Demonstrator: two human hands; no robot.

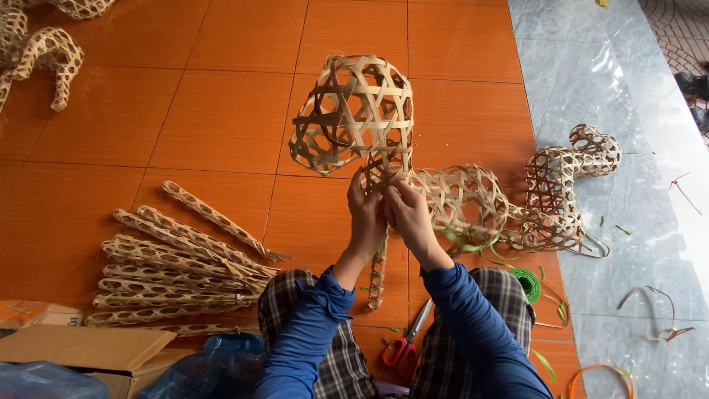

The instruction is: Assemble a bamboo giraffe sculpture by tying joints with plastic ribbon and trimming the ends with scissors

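Both the left hand and right hand pinch the neck of a half-built woven bamboo figure, its head formed, while loose woven legs lie unattached on the floor.

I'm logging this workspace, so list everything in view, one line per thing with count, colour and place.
Woven head-shaped piece: one, tan, held up at centre over the floor.
Woven body piece: one, tan, right of the hands.
Woven curved piece: one, tan, far right on the grey slab.
Woven tubes: a pile, count unclear, tan, on the floor at left.
Woven figures: partly cut off, tan, top left corner.
Scissors: one, red handles, between the knees.
Green wire spool: one, by the right knee.
Cardboard box: one, brown, bottom left.
Blue plastic bag: one, bottom left.
Orange tiled floor: under everything.
Left hand: pinching the head piece's base.
Right hand: beside it, same spot.
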